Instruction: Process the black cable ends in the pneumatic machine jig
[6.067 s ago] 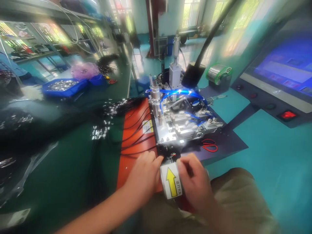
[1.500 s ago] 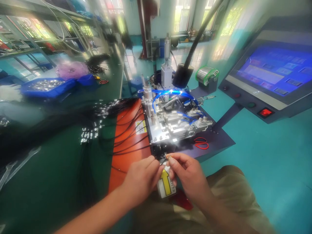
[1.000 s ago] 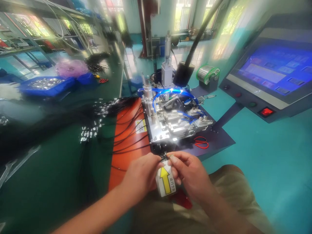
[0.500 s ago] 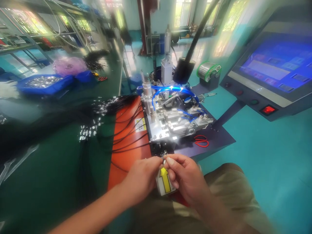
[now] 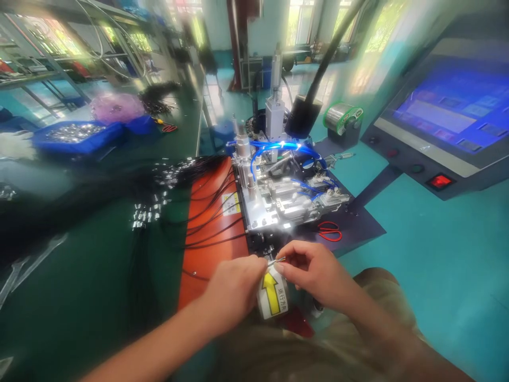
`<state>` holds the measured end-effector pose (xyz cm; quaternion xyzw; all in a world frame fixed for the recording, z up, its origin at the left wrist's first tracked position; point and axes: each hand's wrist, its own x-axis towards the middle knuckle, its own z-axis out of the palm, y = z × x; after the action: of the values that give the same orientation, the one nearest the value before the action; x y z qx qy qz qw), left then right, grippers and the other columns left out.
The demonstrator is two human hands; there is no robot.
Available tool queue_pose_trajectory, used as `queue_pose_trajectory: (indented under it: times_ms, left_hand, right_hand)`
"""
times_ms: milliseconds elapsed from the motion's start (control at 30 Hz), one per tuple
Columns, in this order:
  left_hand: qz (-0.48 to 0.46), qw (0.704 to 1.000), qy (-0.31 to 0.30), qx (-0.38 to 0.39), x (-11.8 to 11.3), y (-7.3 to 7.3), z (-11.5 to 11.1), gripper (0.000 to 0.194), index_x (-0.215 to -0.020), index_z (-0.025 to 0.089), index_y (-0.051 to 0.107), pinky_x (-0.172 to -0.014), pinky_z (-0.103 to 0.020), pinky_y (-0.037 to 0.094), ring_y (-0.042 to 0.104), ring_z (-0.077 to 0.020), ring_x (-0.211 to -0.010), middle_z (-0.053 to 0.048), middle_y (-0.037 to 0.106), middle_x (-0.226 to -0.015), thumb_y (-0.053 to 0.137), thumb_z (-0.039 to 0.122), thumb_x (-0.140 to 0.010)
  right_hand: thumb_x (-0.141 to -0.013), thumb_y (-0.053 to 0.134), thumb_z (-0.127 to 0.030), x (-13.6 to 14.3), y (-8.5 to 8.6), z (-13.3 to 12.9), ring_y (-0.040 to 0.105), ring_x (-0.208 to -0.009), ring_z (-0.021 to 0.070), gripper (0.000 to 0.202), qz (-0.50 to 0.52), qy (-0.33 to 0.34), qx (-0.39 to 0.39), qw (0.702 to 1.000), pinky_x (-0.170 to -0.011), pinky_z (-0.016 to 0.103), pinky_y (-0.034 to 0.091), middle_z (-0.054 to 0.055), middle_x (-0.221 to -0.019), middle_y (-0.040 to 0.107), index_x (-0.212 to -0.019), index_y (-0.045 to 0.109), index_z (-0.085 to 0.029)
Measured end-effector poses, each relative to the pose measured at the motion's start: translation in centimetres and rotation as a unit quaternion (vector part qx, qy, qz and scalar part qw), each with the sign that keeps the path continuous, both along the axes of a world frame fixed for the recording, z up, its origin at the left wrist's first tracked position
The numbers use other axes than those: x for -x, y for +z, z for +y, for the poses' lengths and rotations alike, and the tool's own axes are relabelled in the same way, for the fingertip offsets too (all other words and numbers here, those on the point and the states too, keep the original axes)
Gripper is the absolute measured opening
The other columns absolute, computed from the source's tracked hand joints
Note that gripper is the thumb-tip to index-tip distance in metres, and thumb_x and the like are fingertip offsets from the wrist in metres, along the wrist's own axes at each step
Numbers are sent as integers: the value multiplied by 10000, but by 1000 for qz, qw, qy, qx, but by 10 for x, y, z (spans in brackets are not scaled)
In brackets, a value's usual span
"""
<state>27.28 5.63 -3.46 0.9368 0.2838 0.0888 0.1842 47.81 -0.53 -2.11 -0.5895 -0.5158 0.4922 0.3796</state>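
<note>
My left hand (image 5: pixel 238 281) is closed in a pinch on a thin cable end (image 5: pixel 272 263) with a small shiny metal piece and fine bare tips. From the other side, the thumb and forefinger of my right hand (image 5: pixel 316 270) close around those tips. Both hands are just in front of the metal fixture machine (image 5: pixel 284 201), above a white part with a yellow arrow label (image 5: pixel 272 294). Several black cables (image 5: pixel 214 225) cross the orange panel (image 5: pixel 194 286) to the machine's left side.
Red-handled scissors (image 5: pixel 330 231) lie on the machine's dark base plate. A solder wire spool (image 5: pixel 342 120) stands behind, with a lit screen (image 5: pixel 445 106) to the right. Bundled cables with metal ends (image 5: pixel 149 212) and a blue tray of metal parts (image 5: pixel 75 139) occupy the green bench.
My right hand has shifted slightly right and up, its fingers loosening from a tighter grip, so the cable tips now show between the hands. My left hand stays nearly in place.
</note>
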Motion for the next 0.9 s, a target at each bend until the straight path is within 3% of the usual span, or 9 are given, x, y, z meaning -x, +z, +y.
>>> queue_pose_trajectory:
  times_ms: [300, 533, 900]
  left_hand:
    - [-9, 1000, 4, 3, 1, -3, 0, 96, -790, 196, 470, -546, -258, 288, 473, -127, -609, 10, 566, -729, 463, 151, -874]
    - [-17, 999, 11, 26, 1, -6, 0, 81, -864, 196, 521, -568, -257, 320, 517, -142, -643, 5, 586, -745, 455, 159, -893]
    - [-30, 999, -25, 3, 0, -6, -1, 118, -819, 203, 451, -555, -260, 315, 510, -140, -618, 8, 588, -734, 405, 135, -903]
  right_hand:
    - [-864, 668, -259, 0, -5, 1, 598, -678, 147, 84, -23, -26, -33, 999, -583, 240, 458, -4, -809, 689, -850, 739, -217]
    - [-863, 710, -263, 6, -13, 0, 636, -814, 191, 76, 14, -64, -83, 994, -705, 280, 484, 18, -853, 686, -829, 765, -222]
    - [-850, 739, -285, 22, -20, 2, 599, -740, 167, 105, 74, -115, -98, 986, -649, 268, 462, 12, -799, 656, -779, 754, -210]
